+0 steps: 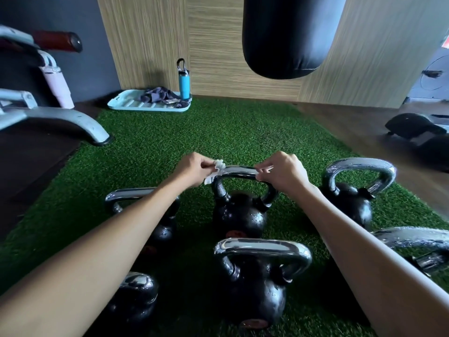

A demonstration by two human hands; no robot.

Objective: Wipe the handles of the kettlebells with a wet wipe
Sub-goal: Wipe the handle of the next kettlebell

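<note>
Green turf (218, 132) covers the gym floor, a soft, steady bed for the heavy kettlebells (257, 288). Others stand left, right and nearer of the middle kettlebell (239, 215). At the left end of its handle (239, 170) the left hand (192, 170) pinches a bunched wet wipe (218, 165). At the right end the right hand (284, 172) seems to pinch the other end, probably stretching it along the bar for rubbing.

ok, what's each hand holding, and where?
Left hand pinches a bunched wet wipe against the left end of the handle of the middle kettlebell; right hand pinches that handle's right end.
</note>
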